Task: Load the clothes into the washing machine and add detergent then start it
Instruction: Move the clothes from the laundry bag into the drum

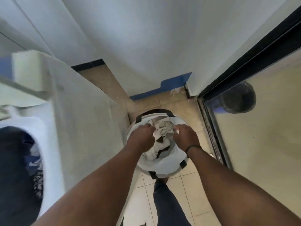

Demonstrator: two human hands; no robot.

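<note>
A white laundry basket (164, 167) with black handles stands on the tiled floor below me, filled with crumpled white and dark clothes (162, 132). Both my hands reach down into it. My left hand (142, 136) grips the cloth at the left of the pile, fingers curled. My right hand (185, 136) pinches a white piece at the right side. The top-loading washing machine (48, 144) is at the left, its drum opening (17, 168) dark, with some patterned clothes inside.
A white wall with a blue skirting strip (172, 86) rises ahead. A black-framed glass door (228, 111) runs along the right. My leg in dark trousers (167, 204) stands behind the basket on the pale floor tiles.
</note>
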